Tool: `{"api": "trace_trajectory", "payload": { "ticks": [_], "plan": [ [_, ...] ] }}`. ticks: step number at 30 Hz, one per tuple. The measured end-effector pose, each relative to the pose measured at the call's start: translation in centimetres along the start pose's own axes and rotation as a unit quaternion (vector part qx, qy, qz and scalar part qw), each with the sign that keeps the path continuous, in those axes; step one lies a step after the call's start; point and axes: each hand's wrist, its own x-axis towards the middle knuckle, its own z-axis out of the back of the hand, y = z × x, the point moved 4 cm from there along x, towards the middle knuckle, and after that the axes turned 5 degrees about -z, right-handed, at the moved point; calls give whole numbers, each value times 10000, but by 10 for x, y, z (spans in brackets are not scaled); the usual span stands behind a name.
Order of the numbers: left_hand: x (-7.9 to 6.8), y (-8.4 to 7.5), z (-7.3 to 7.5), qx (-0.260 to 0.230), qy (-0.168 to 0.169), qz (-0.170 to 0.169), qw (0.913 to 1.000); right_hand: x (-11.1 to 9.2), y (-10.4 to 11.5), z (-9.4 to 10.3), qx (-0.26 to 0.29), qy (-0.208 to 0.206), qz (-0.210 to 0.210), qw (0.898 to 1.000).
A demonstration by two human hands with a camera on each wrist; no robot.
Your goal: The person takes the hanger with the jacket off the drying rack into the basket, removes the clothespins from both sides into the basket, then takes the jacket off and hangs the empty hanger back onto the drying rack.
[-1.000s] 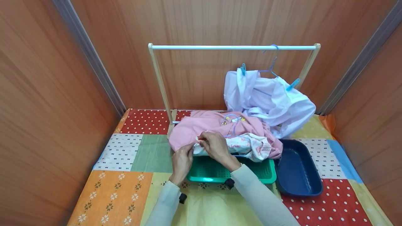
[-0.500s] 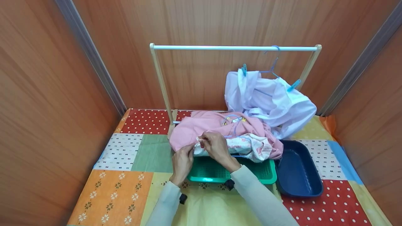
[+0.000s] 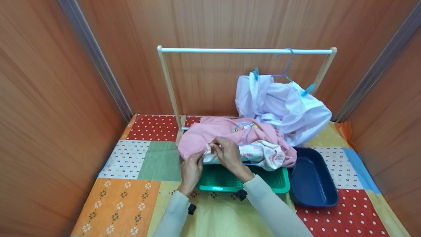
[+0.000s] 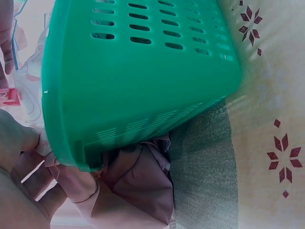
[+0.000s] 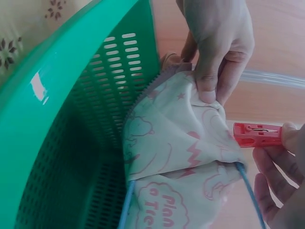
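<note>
Printed cloth (image 5: 167, 129) in both wrist views

red clip (image 5: 255, 135) partly hidden, sleeves (image 3: 171, 214) cut off

Counted are one rack (image 3: 230, 50) at twelve o'clock, one basket (image 3: 217, 189) at six, one tub (image 3: 312, 179) at four, two hangers (image 3: 284, 74) (image 5: 251, 196), three pegs (image 3: 256, 73) (image 3: 308, 89) (image 5: 257, 136), three garments (image 3: 207, 131) (image 3: 286, 98) (image 5: 176, 143).

Open space runs beneath the white horizontal rod (image 3: 227, 50), from the pale wooden left upright (image 3: 170, 87) to the draped white fabric garment (image 3: 279, 105). Below, heaped pink cloth (image 3: 197, 136) bars the way. The perforated green plastic basket (image 3: 217, 189) opens at its front; pink-printed white cloth (image 3: 273, 153) covers its back, and a navy rectangular tub (image 3: 314, 177) crowds its right.
</note>
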Motion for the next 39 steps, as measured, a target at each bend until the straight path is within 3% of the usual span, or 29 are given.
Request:
{"api": "trace_trajectory", "payload": {
  "ticks": [9, 20, 32, 39],
  "plan": [
    [0, -1, 0, -59, 27, 71, 10000, 3, 20, 19, -54, -273, 460, 9986],
    [-1, -2, 2, -96, -146, 35, 9998, 11, 25, 57, 38, -606, 640, 9961],
    [-3, 0, 0, -100, -148, 43, 9998, 10, 23, 86, -27, -732, 74, 9973],
    [-2, -1, 0, -78, -166, 40, 9998, 10, 21, 105, 82, -878, 1, 9961]
  ]
}}
